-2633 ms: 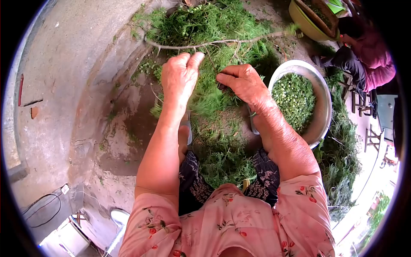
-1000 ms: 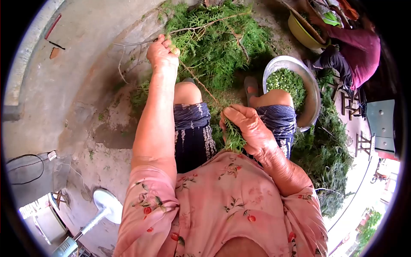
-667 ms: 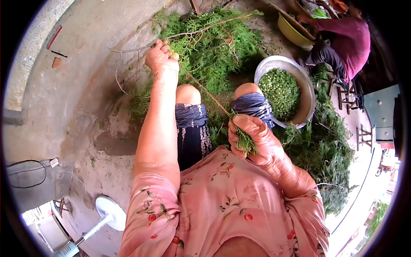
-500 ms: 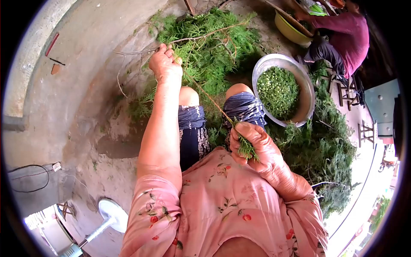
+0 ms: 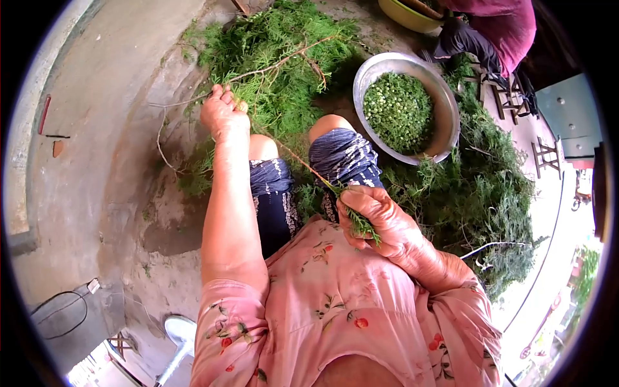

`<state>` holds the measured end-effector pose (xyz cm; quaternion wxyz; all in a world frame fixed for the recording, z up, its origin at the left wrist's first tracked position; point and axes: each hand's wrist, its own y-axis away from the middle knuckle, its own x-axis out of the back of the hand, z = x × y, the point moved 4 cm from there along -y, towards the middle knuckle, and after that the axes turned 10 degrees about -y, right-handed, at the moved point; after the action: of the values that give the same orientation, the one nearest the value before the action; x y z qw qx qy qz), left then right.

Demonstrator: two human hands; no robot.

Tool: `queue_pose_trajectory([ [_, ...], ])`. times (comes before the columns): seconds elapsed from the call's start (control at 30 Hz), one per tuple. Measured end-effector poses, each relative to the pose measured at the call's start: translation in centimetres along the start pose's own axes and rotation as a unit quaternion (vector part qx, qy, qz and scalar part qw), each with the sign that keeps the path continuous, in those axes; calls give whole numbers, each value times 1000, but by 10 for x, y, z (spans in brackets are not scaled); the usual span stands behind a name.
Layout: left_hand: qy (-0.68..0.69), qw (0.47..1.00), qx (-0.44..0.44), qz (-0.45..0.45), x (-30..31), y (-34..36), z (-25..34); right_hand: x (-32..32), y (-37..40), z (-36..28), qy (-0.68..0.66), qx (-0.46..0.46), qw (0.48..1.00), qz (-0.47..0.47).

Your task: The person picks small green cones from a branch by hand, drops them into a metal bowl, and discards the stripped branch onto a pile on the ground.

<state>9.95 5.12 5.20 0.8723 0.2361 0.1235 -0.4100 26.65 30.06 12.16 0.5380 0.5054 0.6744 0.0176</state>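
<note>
My left hand (image 5: 225, 111) is closed around a thin, mostly bare branch (image 5: 278, 63), which sticks out on both sides of the fist above the green pile. From this fist a slender brown twig (image 5: 296, 157) runs taut-looking and slanting down across my knees. Its leafy green end (image 5: 361, 224) is pinched in my right hand (image 5: 387, 222), between thumb and curled fingers, with leaf tips poking out below. Beyond my knees lies a heap of feathery green cuttings (image 5: 284, 109). A wide metal basin (image 5: 448, 132), filled with small green pieces, stands right of my knees.
More dark green branches (image 5: 483, 193) lie along the right side. A person in a pink top (image 5: 500, 29) sits at upper right by a yellow tub (image 5: 409, 16). Wooden stools (image 5: 547, 157) stand at the right. At lower left is a white fan (image 5: 180, 332).
The view has shifted, so basin, heap and person sit higher and further left. Both hands keep their hold on the branch and the twig, with little change between them.
</note>
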Motion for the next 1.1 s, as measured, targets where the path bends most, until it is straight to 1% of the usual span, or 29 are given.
queue_pose_trajectory([
  [0.03, -5, 998, 14, 59, -3, 1, 0, 2, 0, 0, 3, -8, 1000, 6],
  [0.07, -5, 998, 16, 60, -1, 0, -1, 3, -1, 1, 7, -17, 1000, 10],
  [0.13, -6, 996, 71, 58, 6, -3, -5, 3, -3, 2, 3, -21, 1000, 6],
  [0.23, -27, 995, 70, 71, 17, -3, -16, 2, -6, 5, -6, -34, 999, 35],
  [0.3, -31, 991, 87, 95, 26, -4, -22, 3, -8, 10, -7, -43, 999, 32],
  [0.4, -38, 990, 95, 94, 31, -7, -30, 0, -6, 11, 5, -56, 997, 43],
  [0.47, -31, 990, 91, 104, 34, -9, -31, 1, -2, 11, 9, -49, 998, 39],
  [0.53, -21, 989, 10, 145, 46, -15, -25, 6, 12, 12, 15, -45, 998, 46],
  [0.57, 56, 984, 11, 168, 64, -35, -23, 12, 24, 3, 67, 6, 997, 35],
  [0.6, 76, 987, 26, 139, 82, -48, -22, 20, 34, -5, 112, 56, 992, 25],
  [0.63, 63, 984, 43, 158, 82, -41, -18, 43, 34, -10, 96, 124, 987, 43],
  [0.67, 51, 981, 56, 178, 81, -37, -12, 47, 30, -27, 102, 95, 989, 40],
  [0.73, 61, 993, 25, 97, 76, -38, -14, 60, 11, -45, 36, 160, 983, 79],
  [0.77, 80, 992, 5, 96, 72, -38, -17, 68, 0, -53, 16, 192, 976, 105],
  [0.8, 99, 993, 6, 65, 70, -35, -18, 75, -10, -60, -5, 222, 967, 129],
  [0.87, 124, 991, 19, 39, 66, -30, -17, 81, -24, -79, -14, 254, 948, 191],
  [0.9, 122, 991, 23, 42, 66, -29, -18, 92, -32, -89, -41, 273, 936, 216],
  [0.93, 124, 992, 21, 32, 68, -31, -19, 104, -41, -101, -47, 297, 937, 179],
  [1.0, 122, 992, 18, 24, 65, -27, -20, 112, -51, -126, -50, 358, 906, 222],
  [1.07, 112, 994, -9, 4, 62, -23, -18, 129, -58, -152, 7, 422, 884, 200],
  [1.1, 99, 995, -13, 4, 58, -19, -17, 170, -68, -169, 38, 397, 884, 242],
])
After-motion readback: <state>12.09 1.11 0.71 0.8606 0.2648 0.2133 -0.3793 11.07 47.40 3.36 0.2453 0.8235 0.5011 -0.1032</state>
